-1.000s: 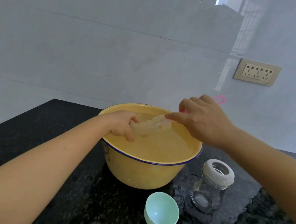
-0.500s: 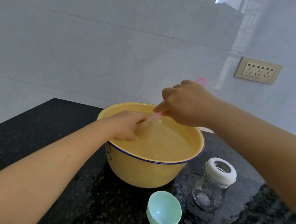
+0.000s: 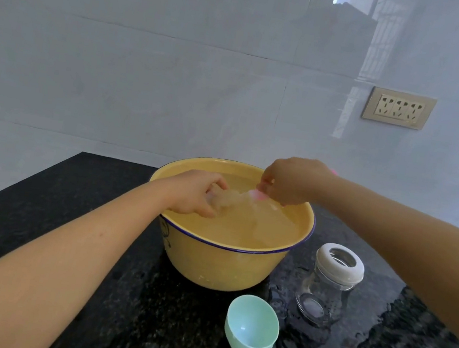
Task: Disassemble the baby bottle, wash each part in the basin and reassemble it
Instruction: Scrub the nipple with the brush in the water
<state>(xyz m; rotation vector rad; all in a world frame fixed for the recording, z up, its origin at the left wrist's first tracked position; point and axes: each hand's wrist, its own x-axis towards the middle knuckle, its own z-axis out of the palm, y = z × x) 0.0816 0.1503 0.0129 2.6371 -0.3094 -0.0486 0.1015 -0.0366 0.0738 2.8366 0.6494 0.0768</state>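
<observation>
You face a black speckled worktop [image 3: 70,194] set against a pale tiled wall [image 3: 148,72]. Its back edge meets the wall just behind the basin, and its left edge runs on a slant from the back corner towards your lower left. The broad dry stretch of worktop lies on the left, beneath your left forearm. The right side is wet and beaded with drops.

A yellow basin [image 3: 209,263] with a thin blue rim stands in the middle, filled with water close to the rim. Your left hand [image 3: 195,192] reaches over the near-left rim with its fingers curled round a pale translucent bottle part [image 3: 230,198] at the water's surface. The part is too blurred to name more exactly. Your right hand [image 3: 293,180] hangs over the far-right side of the basin, fingertips pinching a pink tool [image 3: 259,195] whose lower end meets the translucent part.

Just right of the basin, under your right forearm, the clear bottle body [image 3: 323,292] stands upright with its white screw ring [image 3: 340,263] on the neck and its mouth open. In front of the basin, near the bottle but apart from it, a mint-green cap [image 3: 251,329] lies tipped on its side with its hollow facing you. A beige wall socket [image 3: 399,108] sits high on the wall to the right.
</observation>
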